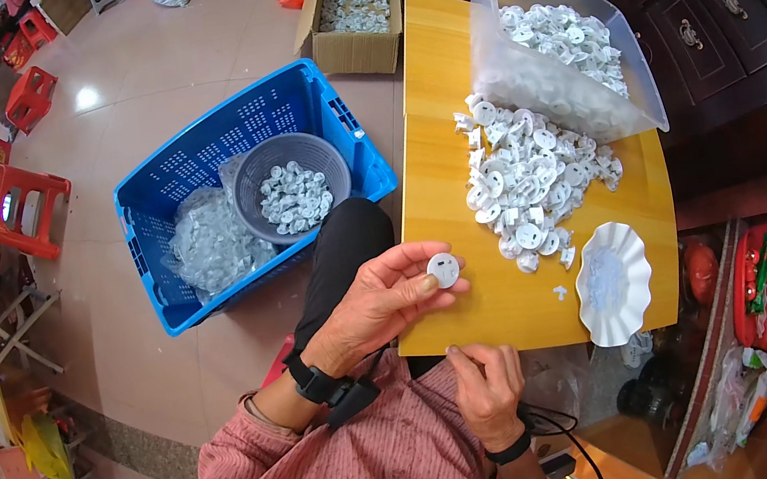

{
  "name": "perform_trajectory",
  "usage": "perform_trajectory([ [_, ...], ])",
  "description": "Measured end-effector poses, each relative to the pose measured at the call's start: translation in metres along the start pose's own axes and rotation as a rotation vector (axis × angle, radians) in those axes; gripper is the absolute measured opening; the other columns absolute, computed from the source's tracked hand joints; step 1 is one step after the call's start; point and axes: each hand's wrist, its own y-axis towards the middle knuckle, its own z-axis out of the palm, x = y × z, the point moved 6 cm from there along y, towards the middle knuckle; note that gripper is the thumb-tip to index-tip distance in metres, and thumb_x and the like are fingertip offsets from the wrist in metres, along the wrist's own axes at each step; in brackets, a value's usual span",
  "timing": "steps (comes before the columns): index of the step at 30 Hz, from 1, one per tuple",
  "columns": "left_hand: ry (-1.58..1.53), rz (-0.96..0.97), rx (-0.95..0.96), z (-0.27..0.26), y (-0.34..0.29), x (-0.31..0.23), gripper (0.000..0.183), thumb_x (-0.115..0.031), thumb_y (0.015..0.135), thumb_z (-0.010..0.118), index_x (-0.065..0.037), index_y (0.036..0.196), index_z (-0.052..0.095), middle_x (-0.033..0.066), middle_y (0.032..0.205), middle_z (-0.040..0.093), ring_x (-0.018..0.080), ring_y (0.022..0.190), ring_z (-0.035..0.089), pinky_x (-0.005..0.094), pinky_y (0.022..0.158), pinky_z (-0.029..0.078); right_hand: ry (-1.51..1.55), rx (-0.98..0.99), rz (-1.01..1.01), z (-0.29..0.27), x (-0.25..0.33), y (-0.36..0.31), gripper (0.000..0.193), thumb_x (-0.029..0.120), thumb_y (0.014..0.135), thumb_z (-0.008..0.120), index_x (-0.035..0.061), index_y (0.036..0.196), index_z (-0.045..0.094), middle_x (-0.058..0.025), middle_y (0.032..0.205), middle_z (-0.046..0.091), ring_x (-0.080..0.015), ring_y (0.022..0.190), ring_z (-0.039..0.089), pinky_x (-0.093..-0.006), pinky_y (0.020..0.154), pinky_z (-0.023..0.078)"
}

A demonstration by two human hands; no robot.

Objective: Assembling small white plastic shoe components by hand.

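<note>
Between the thumb and fingers of my left hand, a white round plastic disc with small slots is held above the near left corner of the wooden table. My right hand is at the table's near edge, thumb and fingertips pinched together; whatever they may hold is too small to make out. Ahead lies a loose pile of white plastic pieces of a similar kind. To its right is a white scalloped dish with tiny clear pieces in it. A small white bit lies beside the dish.
A translucent bin of white pieces leans at the table's far side. On the floor at left, a blue basket holds a grey bowl of pieces and a plastic bag. Beyond are a cardboard box and red stools.
</note>
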Motion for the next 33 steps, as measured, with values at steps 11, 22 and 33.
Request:
perform_trajectory([
  [11, 0.167, -0.01, 0.024, 0.005, -0.002, 0.008, 0.037, -0.007, 0.092, 0.067, -0.003, 0.128, 0.057, 0.0155, 0.124, 0.063, 0.0192, 0.105, 0.065, 0.0293, 0.087, 0.054, 0.887, -0.213, 0.695, -0.006, -0.029, 0.002, 0.006, -0.001, 0.092, 0.063, -0.0017, 0.097, 0.06, -0.0056, 0.091, 0.062, -0.01, 0.075, 0.057, -0.0228, 0.068, 0.047],
  [22, 0.192, -0.037, 0.066, 0.008, -0.003, 0.012, 0.039, -0.006, 0.09, 0.068, 0.001, 0.127, 0.057, 0.0111, 0.118, 0.064, 0.0188, 0.105, 0.064, 0.0331, 0.092, 0.054, 1.164, -0.311, 0.889, 0.009, -0.036, 0.02, 0.011, 0.0, 0.09, 0.066, -0.0006, 0.1, 0.061, -0.0029, 0.087, 0.062, -0.0078, 0.073, 0.057, -0.0214, 0.065, 0.047],
  [33, 0.17, -0.066, 0.078, 0.012, -0.002, 0.009, 0.039, -0.005, 0.091, 0.067, 0.0, 0.128, 0.056, 0.0123, 0.119, 0.063, 0.0204, 0.108, 0.064, 0.0346, 0.095, 0.054, 0.944, -0.248, 0.741, 0.011, -0.039, 0.024, 0.017, -0.001, 0.091, 0.063, -0.0035, 0.108, 0.062, -0.005, 0.095, 0.065, -0.0082, 0.078, 0.059, -0.0207, 0.07, 0.049],
])
